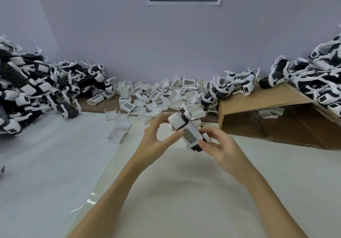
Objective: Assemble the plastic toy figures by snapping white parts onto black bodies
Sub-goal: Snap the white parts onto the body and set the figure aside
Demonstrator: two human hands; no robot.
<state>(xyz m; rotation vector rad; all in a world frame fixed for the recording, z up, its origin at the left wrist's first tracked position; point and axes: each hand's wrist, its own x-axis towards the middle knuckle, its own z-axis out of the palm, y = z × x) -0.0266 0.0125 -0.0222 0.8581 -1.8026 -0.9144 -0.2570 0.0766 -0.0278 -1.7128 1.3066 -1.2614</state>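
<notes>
Hard moulded plastic, black body w/ white shell – the toy figure (188, 133) is held above the table (184, 191) at centre, gripped by both hands: left hand (153, 140) curled on the head end at 10 o'clock, right hand (219, 145) pinching the rear at 4 o'clock. Judged light, stiff and a bit slick – thin legs prob. fragile, so the trunk is best taken. Loose white parts (153, 97) are piled at 12 o'clock.
</notes>
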